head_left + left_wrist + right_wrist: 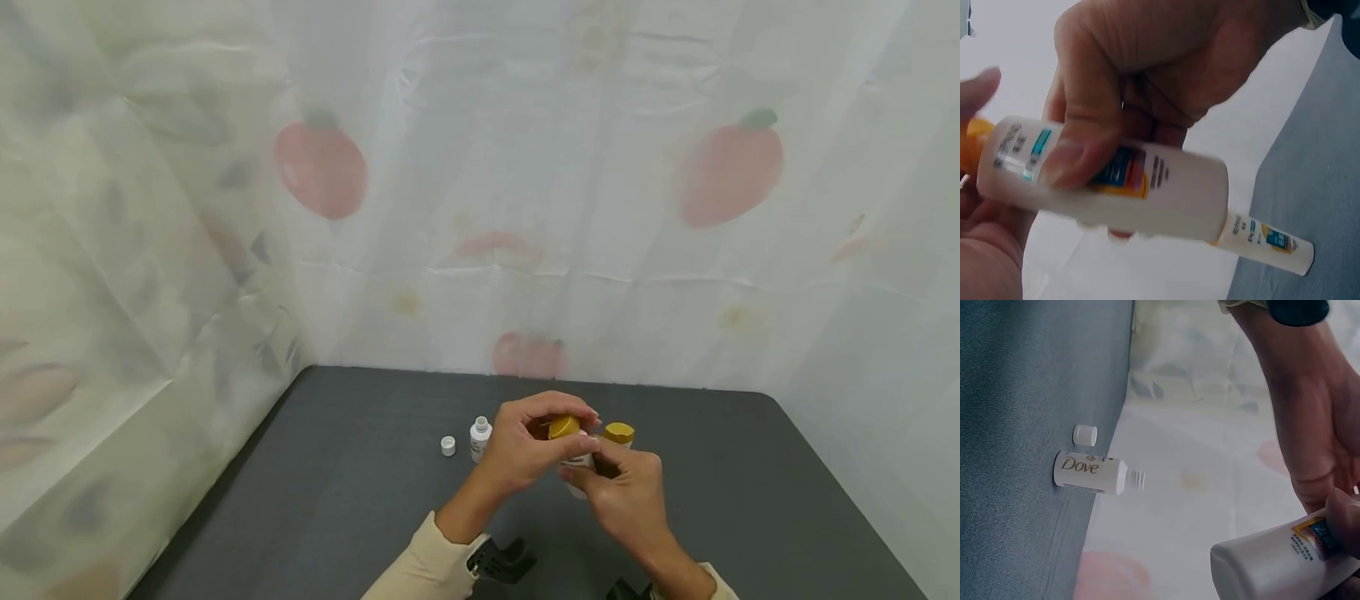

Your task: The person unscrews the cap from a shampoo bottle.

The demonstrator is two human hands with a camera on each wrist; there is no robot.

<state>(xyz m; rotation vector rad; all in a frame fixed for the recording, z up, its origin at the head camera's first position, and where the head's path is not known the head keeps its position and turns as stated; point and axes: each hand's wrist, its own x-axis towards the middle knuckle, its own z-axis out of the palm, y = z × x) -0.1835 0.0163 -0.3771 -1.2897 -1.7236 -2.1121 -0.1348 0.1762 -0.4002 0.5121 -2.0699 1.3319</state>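
Note:
My right hand grips a white lotion bottle by its body, thumb over the blue and orange label in the left wrist view. The bottle is tilted and held above the table. My left hand has its fingers and thumb around the yellow cap at the bottle's top. Just behind the right hand stands a second white bottle with a yellow cap. To the left of the hands, a small Dove bottle stands upright with its threaded neck bare. Beside it lies a small white cap.
The dark grey table reaches back to a pale curtain printed with fruit. More of the curtain hangs along the left and right sides. Dark bands sit at the wrists.

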